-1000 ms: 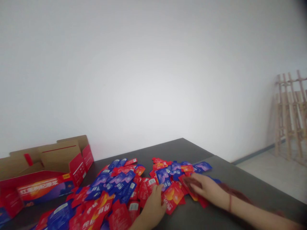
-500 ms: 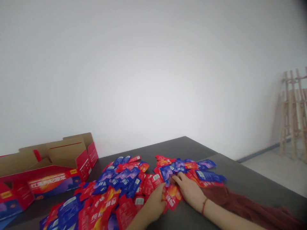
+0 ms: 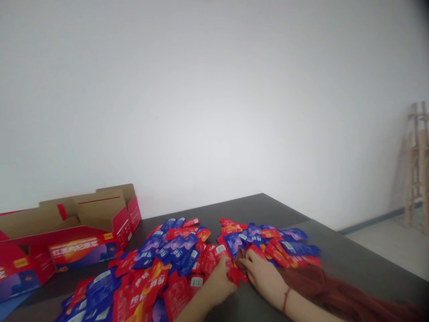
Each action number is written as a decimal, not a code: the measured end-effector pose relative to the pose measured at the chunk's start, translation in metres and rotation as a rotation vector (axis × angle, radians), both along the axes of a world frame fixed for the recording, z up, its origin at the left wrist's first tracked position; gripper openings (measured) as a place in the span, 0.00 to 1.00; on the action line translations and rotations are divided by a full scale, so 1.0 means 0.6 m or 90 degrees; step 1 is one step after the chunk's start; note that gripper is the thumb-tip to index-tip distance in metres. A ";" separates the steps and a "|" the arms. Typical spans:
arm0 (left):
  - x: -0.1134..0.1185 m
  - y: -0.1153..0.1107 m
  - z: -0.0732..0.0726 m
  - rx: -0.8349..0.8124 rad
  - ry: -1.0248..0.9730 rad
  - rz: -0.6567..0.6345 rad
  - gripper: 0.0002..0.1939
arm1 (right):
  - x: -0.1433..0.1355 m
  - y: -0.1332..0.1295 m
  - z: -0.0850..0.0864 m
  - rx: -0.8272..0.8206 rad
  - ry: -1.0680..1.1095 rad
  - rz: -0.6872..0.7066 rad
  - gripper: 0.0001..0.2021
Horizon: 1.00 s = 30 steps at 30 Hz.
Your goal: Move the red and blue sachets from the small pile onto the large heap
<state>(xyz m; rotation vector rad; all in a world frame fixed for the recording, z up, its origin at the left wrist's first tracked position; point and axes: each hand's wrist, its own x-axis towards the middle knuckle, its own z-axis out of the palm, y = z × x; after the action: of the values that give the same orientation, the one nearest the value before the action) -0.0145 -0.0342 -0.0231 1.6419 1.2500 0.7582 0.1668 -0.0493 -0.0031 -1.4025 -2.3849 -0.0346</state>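
Observation:
Near the middle of the dark table, my left hand is curled, its thumb and fingers closing on a red pouch that juts out to the right. My right hand, with a red cord at the wrist, pinches the end of a brown cloth. The rest of that cloth trails away under the forearm to the right. Beyond my right hand lies a heap of red and blue pouches. A larger pile of the same pouches spreads left of my left hand.
Open red printed cartons with brown insides stand at the left. The dark table meets a white wall behind. A wooden rack stands on the floor at the far right.
My left hand has come onto the red pouch, which earlier lay flat with its orange print showing between the hands. My right hand has drawn slightly nearer, with the cloth. The view has shifted slightly.

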 end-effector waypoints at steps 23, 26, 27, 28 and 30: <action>0.003 -0.028 0.023 0.177 0.319 0.020 0.09 | -0.006 -0.028 -0.003 0.027 -0.100 0.049 0.15; 0.002 -0.028 0.025 0.171 0.320 0.009 0.08 | -0.021 -0.038 0.001 0.026 -0.087 0.086 0.14; 0.002 -0.028 0.027 0.168 0.312 0.001 0.08 | -0.017 -0.035 0.005 0.024 -0.074 0.073 0.14; 0.001 -0.029 0.029 0.166 0.303 -0.005 0.09 | -0.009 -0.031 0.010 0.020 -0.061 0.050 0.14; 0.000 -0.031 0.033 0.161 0.295 -0.007 0.10 | 0.015 -0.016 0.021 0.011 -0.041 -0.021 0.14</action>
<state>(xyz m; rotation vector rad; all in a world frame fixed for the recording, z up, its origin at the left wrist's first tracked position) -0.0144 -0.0527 -0.0030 2.1120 1.5066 0.5604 0.1758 -0.0590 0.0095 -1.4538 -2.4074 -0.1094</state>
